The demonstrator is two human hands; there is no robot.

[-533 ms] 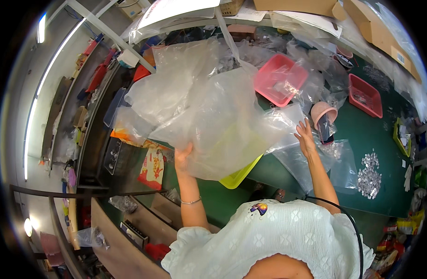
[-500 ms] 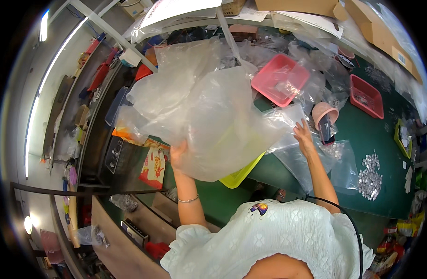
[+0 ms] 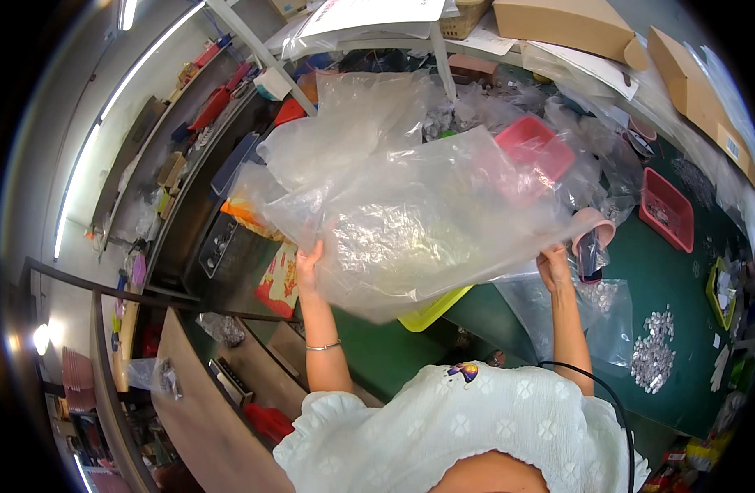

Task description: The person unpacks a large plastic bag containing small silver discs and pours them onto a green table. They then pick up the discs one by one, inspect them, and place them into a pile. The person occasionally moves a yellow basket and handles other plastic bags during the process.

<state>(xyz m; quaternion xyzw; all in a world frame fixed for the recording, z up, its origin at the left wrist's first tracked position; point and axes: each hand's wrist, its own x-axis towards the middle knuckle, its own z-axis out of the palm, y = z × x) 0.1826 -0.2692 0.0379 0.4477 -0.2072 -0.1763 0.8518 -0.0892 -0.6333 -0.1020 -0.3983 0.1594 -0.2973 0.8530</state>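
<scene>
Milky, see-through plastic spans a green workbench as a worker in a pale mint top lifts a large plastic bag w/ both hands. L hand has its thumb on the near side of the film at the bag's lower L edge; other fingers partly hidden, grip nearly closed, film pinched. R hand is curled at the lower R edge, fingers bent in & closed on film, nothing else seen in it.

Bag lies between the hands & beyond them, away from the chest, its long axis running L to R across the body. Neither hand is nearer: both touch it. Near edge sags lowest closer to the L hand, then slopes up toward the R.

Below the sag, a lime-green tray pokes out, rest seen only thru film; contact w/ the bag can't be told. Pink tub shows at the upper R edge, partly veiled. Just beyond the R hand sits a tipped pink cup; farther R, a loose heap of silvery pieces, a deep-pink bin & a white glove.

Room: L wall has shelving w/ red containers under a strip light; cardboard box up on the far ledge; brown panel at lower L.
</scene>
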